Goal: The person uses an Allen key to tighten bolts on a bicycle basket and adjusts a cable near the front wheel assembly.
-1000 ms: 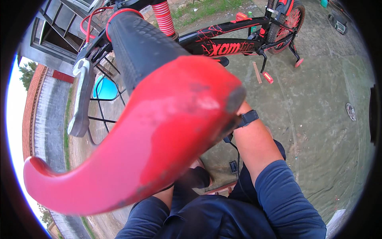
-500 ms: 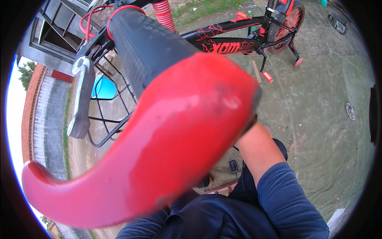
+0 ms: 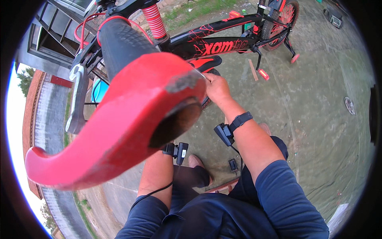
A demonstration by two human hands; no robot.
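A large red bar end [image 3: 111,127] on a black handlebar grip [image 3: 121,42] fills the near foreground, its scuffed end showing a dark hollow. My right hand [image 3: 217,85] is just right of it, fingers closed on a thin metal piece [image 3: 199,73] angled toward the bar end. Its exact shape is too small to tell. My left forearm [image 3: 153,179] rises beneath the bar end, which hides the hand. A silver brake lever [image 3: 77,99] is to the left. Black devices [image 3: 223,133] are strapped on both wrists.
The black-and-red bicycle frame [image 3: 223,44] stretches right to its rear wheel [image 3: 280,24]. On the ground lie a red pedal-like piece [image 3: 263,74], a wooden strip [image 3: 253,69], a small black object [image 3: 233,165] and a round object [image 3: 349,105]. A blue basin [image 3: 99,91] sits behind the handlebar.
The bar end has shifted left and upward in view, exposing its hollow underside. My right hand with the thin metal piece and my left forearm have come out from behind it.
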